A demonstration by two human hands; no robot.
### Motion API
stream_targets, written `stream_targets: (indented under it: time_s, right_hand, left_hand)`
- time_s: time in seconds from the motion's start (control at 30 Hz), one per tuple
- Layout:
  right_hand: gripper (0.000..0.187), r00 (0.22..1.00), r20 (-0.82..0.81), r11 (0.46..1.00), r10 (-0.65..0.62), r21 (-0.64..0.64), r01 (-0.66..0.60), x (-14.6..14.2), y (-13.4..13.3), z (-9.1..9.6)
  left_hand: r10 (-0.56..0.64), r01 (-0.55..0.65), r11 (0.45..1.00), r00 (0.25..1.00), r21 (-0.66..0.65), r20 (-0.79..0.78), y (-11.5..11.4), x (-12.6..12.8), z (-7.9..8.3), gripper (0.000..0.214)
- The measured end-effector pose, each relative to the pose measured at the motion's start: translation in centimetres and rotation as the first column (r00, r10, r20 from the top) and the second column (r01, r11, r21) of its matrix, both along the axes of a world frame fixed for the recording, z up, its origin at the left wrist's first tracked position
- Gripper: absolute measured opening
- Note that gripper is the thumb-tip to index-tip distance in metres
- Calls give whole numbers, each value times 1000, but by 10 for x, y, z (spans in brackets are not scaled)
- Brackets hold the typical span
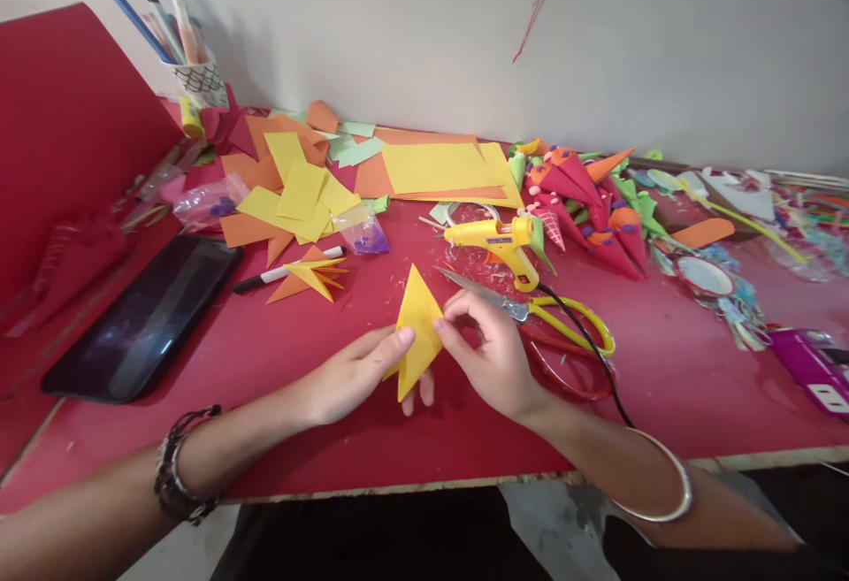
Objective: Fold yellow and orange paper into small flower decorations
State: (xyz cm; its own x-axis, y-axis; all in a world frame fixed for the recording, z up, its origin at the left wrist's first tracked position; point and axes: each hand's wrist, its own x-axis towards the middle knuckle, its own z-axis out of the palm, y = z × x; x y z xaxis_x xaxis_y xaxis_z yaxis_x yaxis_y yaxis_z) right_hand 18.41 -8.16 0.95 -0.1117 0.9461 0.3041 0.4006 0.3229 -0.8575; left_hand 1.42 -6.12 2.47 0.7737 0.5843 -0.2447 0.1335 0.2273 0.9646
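Observation:
A folded piece of yellow paper (419,320), pointed at its top, is held up between my two hands over the red table. My left hand (362,373) grips it from the left, thumb across the front and fingertips showing behind the lower edge. On the other side, my right hand (489,351) pinches the paper's right edge between thumb and forefinger. Just beyond my right hand lie scissors (563,320) with yellow and red handles. A yellow glue gun (494,240) rests behind them, its black cord running toward me.
Yellow paper sheets (434,168) and orange pieces lie along the wall. Red and orange paper cones (584,192) are heaped right of the glue gun. At left are a black phone (146,316), a marker (265,278) under small folded paper, and a pen cup (199,81).

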Motion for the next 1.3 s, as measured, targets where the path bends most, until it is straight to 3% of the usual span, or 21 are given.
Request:
stream_targets:
  time_s: [0.17, 0.27, 0.43, 0.77, 1.0, 1.3]
  right_hand:
    - [14, 1000, 1, 1000, -7, 10, 7, -2, -1, -1]
    - [14, 1000, -12, 1000, -8, -3, 8, -2, -1, -1]
    - [11, 998, -67, 1000, 2, -20, -4, -3, -3, -1]
    - [12, 950, -286, 969, 125, -172, -179, -1, -1, 1]
    - [10, 963, -253, 941, 94, -292, -169, 0, -2, 1]
    - [8, 925, -360, 929, 125, -286, -237, -4, -5, 1]
  left_hand:
    - [46, -48, 998, 998, -48, -36, -1, 3, -3, 23]
    - [47, -49, 998, 997, -40, -53, -2, 4, -4, 23]
    - [158, -157, 987, 980, 20, -122, -5, 6, -3, 21]
    - [134, -124, 987, 987, 106, -93, -7, 5, -5, 30]
    - [229, -174, 939, 960, 296, -163, -5, 3, -7, 34]
    - [137, -99, 977, 970, 188, -202, -4, 2, -7, 35]
